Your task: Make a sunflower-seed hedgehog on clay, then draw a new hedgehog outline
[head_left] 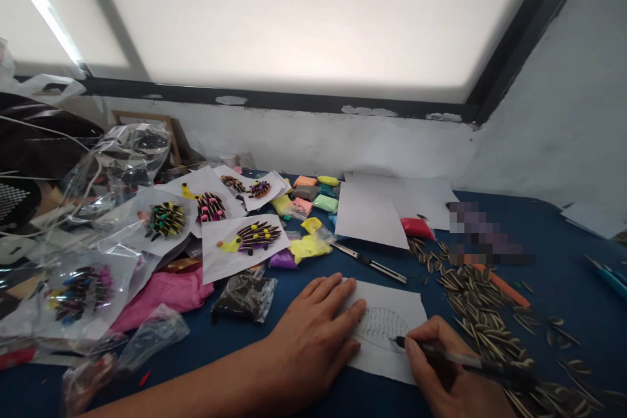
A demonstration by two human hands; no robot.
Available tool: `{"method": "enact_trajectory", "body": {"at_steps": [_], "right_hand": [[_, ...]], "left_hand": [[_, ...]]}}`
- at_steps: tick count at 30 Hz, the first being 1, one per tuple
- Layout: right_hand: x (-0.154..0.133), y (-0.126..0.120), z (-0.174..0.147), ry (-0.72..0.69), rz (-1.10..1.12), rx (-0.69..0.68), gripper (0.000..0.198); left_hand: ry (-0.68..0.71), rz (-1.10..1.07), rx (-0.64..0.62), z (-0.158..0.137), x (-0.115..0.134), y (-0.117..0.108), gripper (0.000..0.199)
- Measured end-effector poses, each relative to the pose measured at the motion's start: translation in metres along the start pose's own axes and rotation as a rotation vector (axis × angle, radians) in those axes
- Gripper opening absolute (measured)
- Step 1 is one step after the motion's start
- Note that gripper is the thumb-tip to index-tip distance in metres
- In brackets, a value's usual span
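Note:
A small white sheet of paper (392, 366) lies on the dark blue table, bearing an oval drawing (385, 326) filled with rows of short wavy strokes. My left hand (326, 326) rests flat on the sheet's left side, its fingers spread. In my right hand (441, 366) is a black pen (455, 356), gripped near the tip. The pen's point is at the lower right part of the oval, touching or just above the paper. Just right of my right hand spreads a pile of striped sunflower seeds (482, 313).
Cards with seed-and-clay hedgehogs (255, 238) lie at left, beside a black clay packet (245, 294) and pink clay (166, 300). Coloured clay packets (308, 192) sit at the back. A utility knife (369, 261) lies before blank white sheets (367, 209). Plastic bags (132, 150) crowd the left.

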State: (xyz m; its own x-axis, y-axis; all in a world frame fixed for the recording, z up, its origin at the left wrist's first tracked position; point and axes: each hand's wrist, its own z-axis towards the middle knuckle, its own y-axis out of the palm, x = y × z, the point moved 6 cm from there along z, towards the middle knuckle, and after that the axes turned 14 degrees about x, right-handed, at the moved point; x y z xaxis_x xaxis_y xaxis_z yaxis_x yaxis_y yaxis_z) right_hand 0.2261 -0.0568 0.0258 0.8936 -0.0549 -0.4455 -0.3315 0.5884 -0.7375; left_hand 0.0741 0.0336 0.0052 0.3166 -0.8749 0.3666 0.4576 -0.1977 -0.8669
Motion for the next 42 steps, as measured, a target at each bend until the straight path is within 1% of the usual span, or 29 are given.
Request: {"method": "enact_trajectory", "body": {"at_steps": [4,7,11,14,17,20,23,30,35,42], "right_hand": [[0.001,0.001,-0.002,-0.006,0.016,-0.001,0.021],[0.006,-0.001,-0.003,-0.002,0.004,0.039,0.023],[0.011,-0.002,-0.002,0.057,0.028,0.060,0.022],[0.009,-0.003,0.001,0.086,0.033,0.078,0.021],[0.005,-0.004,0.004,0.046,0.022,0.091,0.021],[0.004,-0.002,0.003,-0.003,0.002,0.075,0.022],[0.007,0.000,0.001,0.009,-0.001,0.051,0.023],[0.007,0.001,0.001,0.003,-0.010,0.046,0.023],[0.006,0.000,0.001,-0.009,-0.036,0.057,0.024],[0.005,0.000,-0.001,0.014,0.009,0.022,0.025]], "left_hand": [[-0.006,-0.005,-0.006,-0.001,0.000,0.000,0.047],[-0.026,-0.010,-0.005,-0.001,-0.002,0.000,0.048],[-0.059,-0.012,-0.026,-0.002,-0.005,0.001,0.050],[-0.056,-0.013,-0.027,-0.002,-0.005,0.000,0.050],[-0.047,-0.017,-0.024,-0.001,-0.005,0.001,0.050],[-0.041,-0.027,-0.006,-0.002,-0.005,0.001,0.049],[-0.024,-0.042,0.015,-0.002,-0.004,0.000,0.048],[-0.008,-0.004,0.003,-0.001,-0.004,0.003,0.049],[-0.001,0.002,-0.034,0.000,-0.002,0.002,0.048],[0.000,0.005,-0.034,0.001,-0.001,0.001,0.049]]}}
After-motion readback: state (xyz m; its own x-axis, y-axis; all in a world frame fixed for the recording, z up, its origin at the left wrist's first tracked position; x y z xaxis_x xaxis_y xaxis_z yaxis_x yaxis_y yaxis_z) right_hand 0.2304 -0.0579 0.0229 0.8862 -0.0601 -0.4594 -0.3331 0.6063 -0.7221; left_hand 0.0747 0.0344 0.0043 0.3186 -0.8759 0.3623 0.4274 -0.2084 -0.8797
